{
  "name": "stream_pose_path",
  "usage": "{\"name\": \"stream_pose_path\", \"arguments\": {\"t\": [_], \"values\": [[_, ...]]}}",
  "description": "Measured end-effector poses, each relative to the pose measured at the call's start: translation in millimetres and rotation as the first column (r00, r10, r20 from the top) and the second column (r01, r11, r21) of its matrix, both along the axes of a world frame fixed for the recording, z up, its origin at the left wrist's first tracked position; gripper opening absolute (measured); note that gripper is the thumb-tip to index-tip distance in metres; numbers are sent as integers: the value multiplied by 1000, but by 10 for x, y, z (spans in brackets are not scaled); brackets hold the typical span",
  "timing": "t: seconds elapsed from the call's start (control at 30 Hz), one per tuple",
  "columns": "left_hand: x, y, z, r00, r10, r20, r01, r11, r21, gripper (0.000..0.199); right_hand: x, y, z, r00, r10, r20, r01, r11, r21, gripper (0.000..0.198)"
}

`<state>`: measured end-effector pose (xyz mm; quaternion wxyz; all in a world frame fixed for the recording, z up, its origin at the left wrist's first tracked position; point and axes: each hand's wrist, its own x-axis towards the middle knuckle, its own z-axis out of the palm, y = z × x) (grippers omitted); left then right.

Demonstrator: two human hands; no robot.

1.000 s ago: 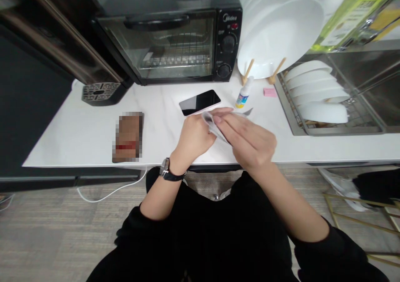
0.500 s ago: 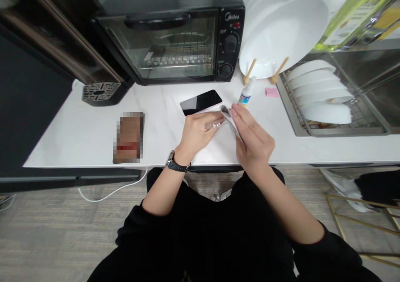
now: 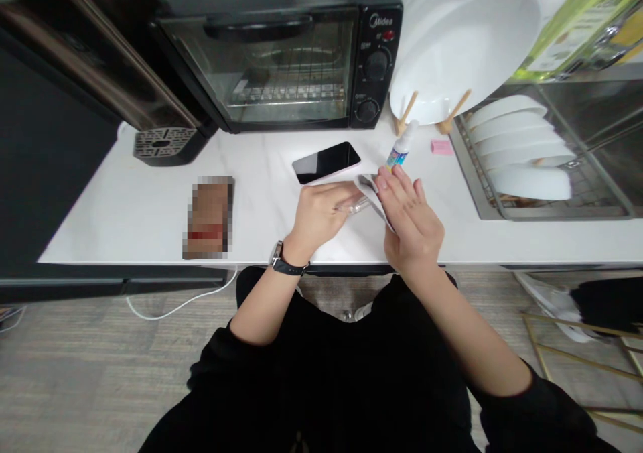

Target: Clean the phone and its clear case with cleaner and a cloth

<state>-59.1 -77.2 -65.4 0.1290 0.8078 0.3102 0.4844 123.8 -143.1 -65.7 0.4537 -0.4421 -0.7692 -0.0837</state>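
Observation:
My left hand (image 3: pixel 324 213), with a black-strapped watch at the wrist, is closed on a clear, shiny see-through object (image 3: pixel 355 206); its shape is mostly hidden by the fingers. A thin grey cloth (image 3: pixel 376 195) with a zigzag edge lies between the two hands, against the clear object. My right hand (image 3: pixel 414 222) grips this cloth between thumb and fingers, the fingertips partly lifted. Just beyond the right fingertips stands a small white spray bottle (image 3: pixel 399 151) with a blue label. A phone (image 3: pixel 326 162) lies on the counter behind my left hand.
On the white counter (image 3: pixel 125 218) a blurred-out flat item (image 3: pixel 208 217) lies at left. Behind are a black toaster oven (image 3: pixel 281 71), a machine with a drip tray (image 3: pixel 163 143) and racked white plates (image 3: pixel 467 57). A pink note (image 3: pixel 442 147) and sink with bowls (image 3: pixel 530 183) are at right.
The fingers of my right hand have lifted and spread a little, and the cloth has opened out flatter. My left hand keeps its hold. The view has shifted slightly.

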Motion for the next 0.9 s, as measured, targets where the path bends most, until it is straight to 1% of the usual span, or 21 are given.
{"name": "stream_pose_path", "arguments": {"t": [0.17, 0.27, 0.4, 0.47, 0.5, 0.57, 0.67, 0.73, 0.8, 0.83, 0.9], "values": [[9, 5, -3, 999, 23, -31, -23, 1000, 9, 36, -52, -42, 48, 999, -10, -36, 9, 999, -32, 73], [1, 7, -17, 999, 34, -10, -34, 999, 15, 38, -139, -77, 61, 1000, -18, -13, 18, 999, -36, 73], [-39, -22, -9, 994, -76, 77, 85, 990, -109, 31, -247, -128, 32, 992, 99, 84, -104, 993, 59, 67], [-59, -29, -6, 992, -100, 73, 111, 980, -164, 33, -262, -137, 19, 988, 114, 108, -121, 990, 65, 67], [-64, -27, -8, 994, -98, 57, 107, 979, -173, 35, -256, -136, 18, 987, 111, 115, -117, 992, 48, 68], [-62, -14, -22, 997, -67, 24, 70, 986, -153, 39, -222, -124, 29, 988, 109, 111, -112, 994, 16, 70], [-36, -6, -31, 1000, 0, 16, 2, 997, -75, 45, -131, -77, 59, 997, 64, 49, -64, 998, -8, 71], [-16, -26, -6, 1000, 21, 22, -20, 999, -47, 40, -61, -26, 59, 1000, 0, -21, 0, 1000, -18, 71], [-3, -58, 36, 998, 13, 60, -12, 1000, -25, 27, -2, 29, 27, 997, -39, -72, 38, 999, -20, 69], [2, -71, 56, 996, 11, 88, -10, 1000, -13, 24, 20, 54, 1, 995, -38, -87, 37, 999, -20, 65], [9, -82, 80, 989, 4, 145, -7, 1000, 21, 23, 46, 86, -60, 992, -20, -126, 14, 999, -50, 56]]}}
